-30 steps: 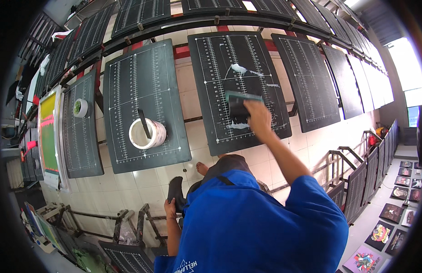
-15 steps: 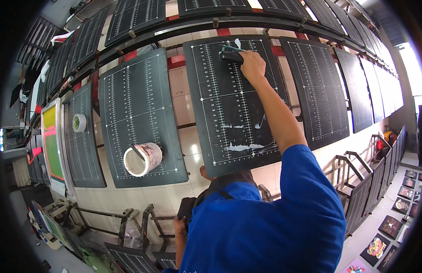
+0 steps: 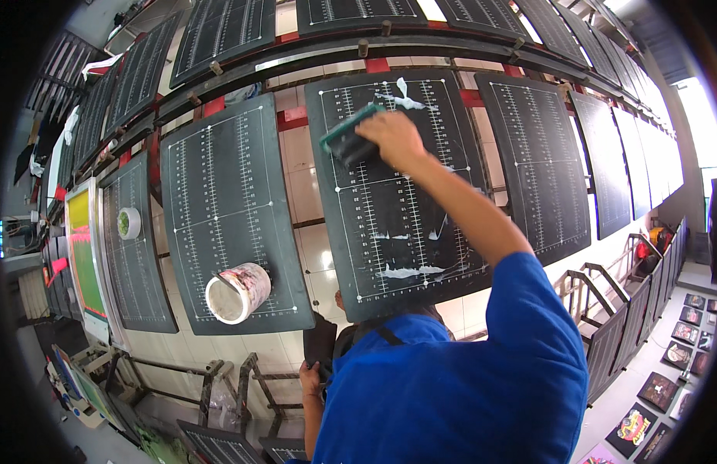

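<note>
My right hand (image 3: 397,139) is closed round the black handle of a squeegee with a green blade (image 3: 350,131). It presses the squeegee, tilted, to the upper left part of a black platen (image 3: 443,178) marked with white rulers. A white paste smear (image 3: 405,99) lies near the platen's far edge, and another white smear (image 3: 411,272) near its close edge. Low by my side, my left hand (image 3: 310,379) is closed on a flat black object (image 3: 320,340), whose kind I cannot make out.
On the platen (image 3: 227,170) to the left stands a stained white bucket (image 3: 254,282) with a stick in it. Farther left are a tape roll (image 3: 129,223) and a framed screen (image 3: 84,259). More platens fill the rails behind and to the right; metal frames (image 3: 242,394) stand close by.
My right hand has drawn the squeegee left and nearer from the platen's far edge, uncovering a white smear there. The black object at my left hand shows more. The view has shifted slightly.
</note>
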`<state>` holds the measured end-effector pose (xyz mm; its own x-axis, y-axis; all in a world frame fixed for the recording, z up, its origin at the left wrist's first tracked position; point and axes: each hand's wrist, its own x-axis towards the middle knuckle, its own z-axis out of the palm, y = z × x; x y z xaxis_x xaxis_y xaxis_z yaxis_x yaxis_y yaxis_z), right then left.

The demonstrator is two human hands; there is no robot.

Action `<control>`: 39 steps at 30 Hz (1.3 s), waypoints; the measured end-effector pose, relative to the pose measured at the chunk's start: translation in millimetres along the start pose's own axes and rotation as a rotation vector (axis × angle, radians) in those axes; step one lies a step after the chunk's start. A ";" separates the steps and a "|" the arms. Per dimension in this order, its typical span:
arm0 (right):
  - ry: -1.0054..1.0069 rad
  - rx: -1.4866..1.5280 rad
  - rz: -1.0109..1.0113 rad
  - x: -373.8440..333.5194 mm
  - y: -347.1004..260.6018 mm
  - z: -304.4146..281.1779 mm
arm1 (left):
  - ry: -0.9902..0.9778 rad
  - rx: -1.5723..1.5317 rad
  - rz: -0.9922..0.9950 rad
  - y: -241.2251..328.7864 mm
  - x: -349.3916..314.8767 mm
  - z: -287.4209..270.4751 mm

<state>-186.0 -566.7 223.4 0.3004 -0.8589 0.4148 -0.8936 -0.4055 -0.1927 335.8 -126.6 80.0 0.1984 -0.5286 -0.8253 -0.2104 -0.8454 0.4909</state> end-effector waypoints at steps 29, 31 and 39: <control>0.045 -0.183 0.765 -281.2 -187.9 -156.9 | -0.119 0.044 0.072 -15.7 73.8 -35.6; 0.036 -0.185 0.760 -286.7 -199.0 -157.8 | -0.110 0.131 0.057 -12.7 65.6 -38.9; -0.066 -0.137 0.703 -246.2 -160.3 -114.6 | -0.070 0.299 -0.033 9.9 21.2 -46.0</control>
<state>-155.0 -254.4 254.1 -0.3462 -0.9212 0.1779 -0.9153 0.2900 -0.2795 381.9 -149.6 80.2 0.1454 -0.4863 -0.8616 -0.4795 -0.7964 0.3686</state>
